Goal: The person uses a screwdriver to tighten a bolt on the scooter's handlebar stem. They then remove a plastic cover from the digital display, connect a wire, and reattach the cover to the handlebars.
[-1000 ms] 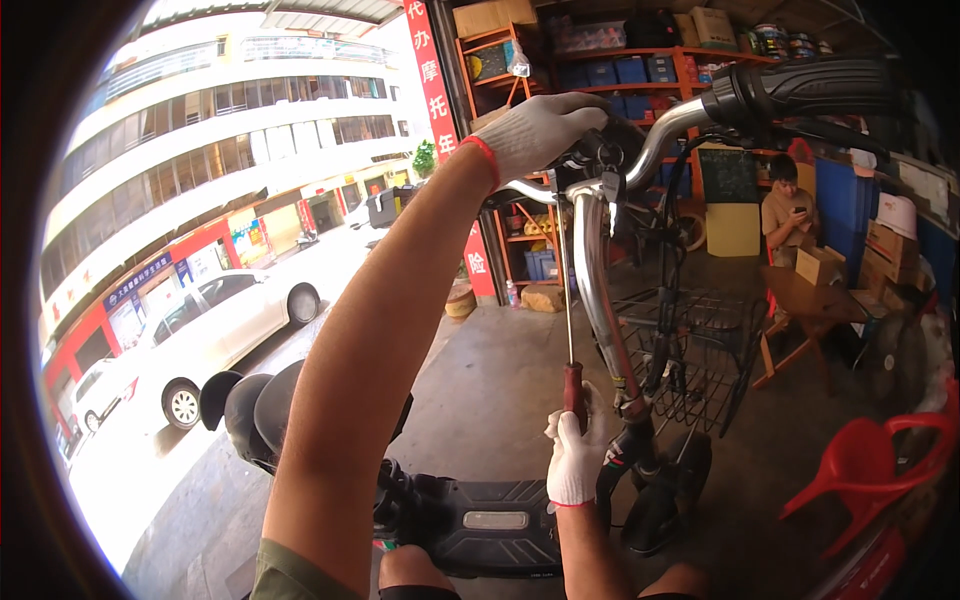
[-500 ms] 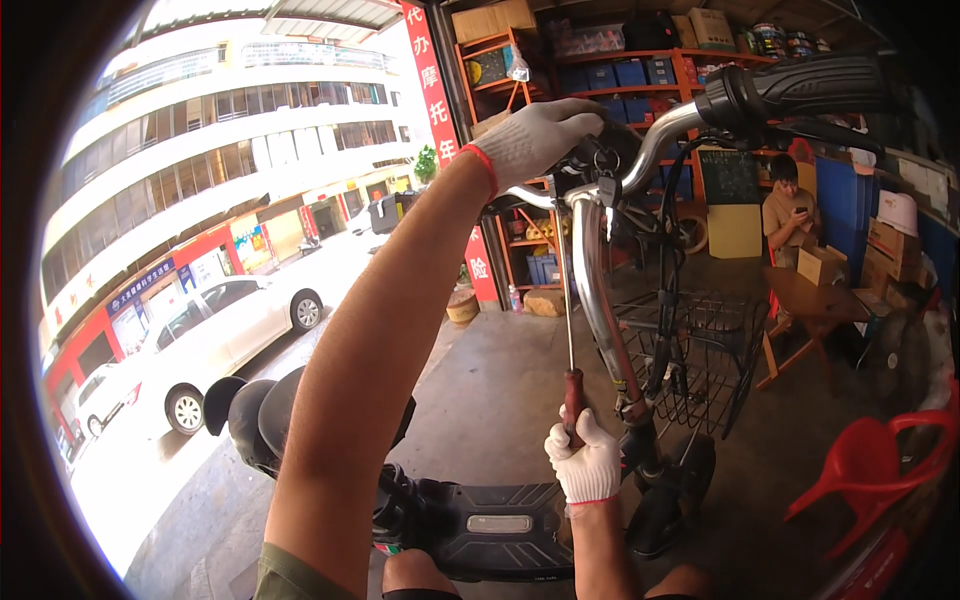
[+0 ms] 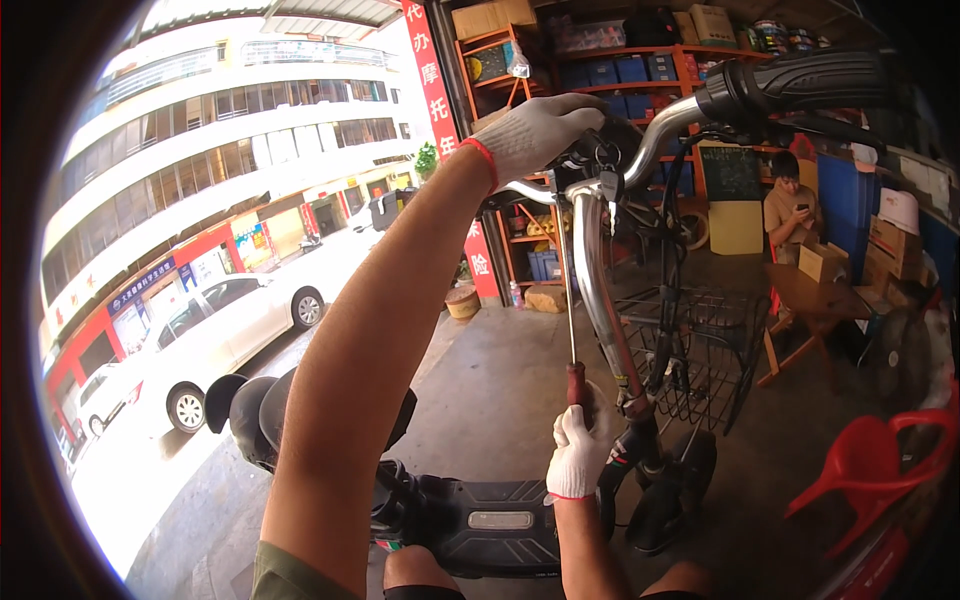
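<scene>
My left hand (image 3: pixel 545 135), in a white glove with a red cuff, rests over a black unit (image 3: pixel 622 138) at the middle of the silver handlebar (image 3: pixel 660 135). Its fingers curl over the far side, and their tips are partly hidden. Lower down, my gloved right hand (image 3: pixel 580 450) is closed round the dark red handle of a long screwdriver (image 3: pixel 576 382). The thin shaft points up beside the silver stem (image 3: pixel 595 275), and its tip meets the underside near the handlebar clamp. Keys (image 3: pixel 608 182) hang just below the black unit.
A wire basket (image 3: pixel 700 355) sits beyond the stem, and a black footboard (image 3: pixel 500 525) lies below. At right are a red plastic chair (image 3: pixel 865 465), a wooden table (image 3: pixel 815 295) and a seated person with a phone. Orange shelves (image 3: pixel 690 70) stand behind; a white car (image 3: pixel 235 320) is outside.
My right hand has turned on the screwdriver handle, its fingers now placed differently, and the handle sits slightly higher. The left hand stays on the black unit.
</scene>
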`<state>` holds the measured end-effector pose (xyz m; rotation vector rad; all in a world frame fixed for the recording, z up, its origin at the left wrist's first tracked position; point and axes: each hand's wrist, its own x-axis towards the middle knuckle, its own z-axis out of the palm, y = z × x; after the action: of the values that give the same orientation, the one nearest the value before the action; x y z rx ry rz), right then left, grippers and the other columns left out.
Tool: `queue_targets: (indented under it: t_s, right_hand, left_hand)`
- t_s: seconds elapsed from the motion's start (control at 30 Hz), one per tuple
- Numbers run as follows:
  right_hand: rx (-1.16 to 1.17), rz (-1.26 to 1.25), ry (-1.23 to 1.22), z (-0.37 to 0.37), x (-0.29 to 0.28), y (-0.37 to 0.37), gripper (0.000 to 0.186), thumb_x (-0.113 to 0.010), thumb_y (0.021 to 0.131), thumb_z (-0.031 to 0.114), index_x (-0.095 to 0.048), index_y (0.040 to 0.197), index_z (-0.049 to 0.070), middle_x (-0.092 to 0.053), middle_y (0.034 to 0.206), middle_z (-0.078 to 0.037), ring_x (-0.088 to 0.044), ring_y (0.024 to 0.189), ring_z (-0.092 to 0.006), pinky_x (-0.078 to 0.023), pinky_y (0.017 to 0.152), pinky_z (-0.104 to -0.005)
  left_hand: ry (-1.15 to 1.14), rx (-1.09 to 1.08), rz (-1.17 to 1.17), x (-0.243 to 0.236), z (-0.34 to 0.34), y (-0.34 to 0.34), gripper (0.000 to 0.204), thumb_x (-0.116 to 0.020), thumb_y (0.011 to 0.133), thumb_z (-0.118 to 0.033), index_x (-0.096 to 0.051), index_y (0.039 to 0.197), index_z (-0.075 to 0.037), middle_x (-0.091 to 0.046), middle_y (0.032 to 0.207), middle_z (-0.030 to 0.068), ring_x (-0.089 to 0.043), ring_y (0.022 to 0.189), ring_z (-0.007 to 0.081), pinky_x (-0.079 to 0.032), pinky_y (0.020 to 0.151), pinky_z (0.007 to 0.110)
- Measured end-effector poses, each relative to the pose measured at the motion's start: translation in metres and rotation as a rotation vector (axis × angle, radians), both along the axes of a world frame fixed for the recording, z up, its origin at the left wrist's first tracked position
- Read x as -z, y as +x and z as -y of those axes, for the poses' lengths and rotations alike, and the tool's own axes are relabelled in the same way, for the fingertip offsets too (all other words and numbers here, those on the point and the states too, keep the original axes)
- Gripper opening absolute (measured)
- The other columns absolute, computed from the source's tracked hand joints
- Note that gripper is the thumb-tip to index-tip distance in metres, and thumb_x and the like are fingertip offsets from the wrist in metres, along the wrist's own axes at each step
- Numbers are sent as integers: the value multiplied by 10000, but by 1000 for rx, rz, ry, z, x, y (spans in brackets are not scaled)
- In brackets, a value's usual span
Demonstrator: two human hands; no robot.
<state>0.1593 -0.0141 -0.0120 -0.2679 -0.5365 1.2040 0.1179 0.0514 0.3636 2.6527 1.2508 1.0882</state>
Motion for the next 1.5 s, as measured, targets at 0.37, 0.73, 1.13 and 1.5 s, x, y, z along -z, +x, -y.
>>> queue_targets:
  t_s: [0.37, 0.73, 1.13, 1.5]
  right_hand:
    - [-470, -304, 40, 5, 3, 20, 473, -656, 937, -19, -571, 1400, 28, -613, 1032, -51, -606, 805, -172, -502, 713, -291]
    - [34, 11, 40, 1, 2, -5, 455, -599, 940, -44, -551, 1390, 2, -597, 1001, -45, -503, 680, -78, -415, 593, -224]
    - [-402, -331, -5, 5, 1, 9, 555, -606, 899, -114, -525, 1421, 58, -615, 1058, -66, -583, 773, -156, -477, 696, -278]
    - [118, 44, 25, -5, 10, -11, 484, -582, 945, -80, -528, 1418, 10, -588, 1032, -41, -491, 651, -84, -390, 540, -237]
  left_hand:
    - [72, 10, -27, 1, 0, -3, 530, -539, 1034, -395, -567, 1494, -132, -701, 1229, 86, -653, 1066, 158, -535, 933, 323]
    - [72, 16, 7, 3, -1, 0, 511, -542, 1022, -410, -628, 1422, -103, -724, 1232, 127, -669, 1123, 249, -491, 1021, 363]
    - [56, -6, -1, 2, -3, -3, 526, -526, 1030, -438, -624, 1433, -114, -707, 1295, 138, -662, 1173, 266, -487, 1058, 375]
    - [60, 24, -11, 1, -3, -3, 521, -546, 1030, -362, -586, 1464, -76, -706, 1246, 100, -638, 1118, 170, -486, 998, 307]
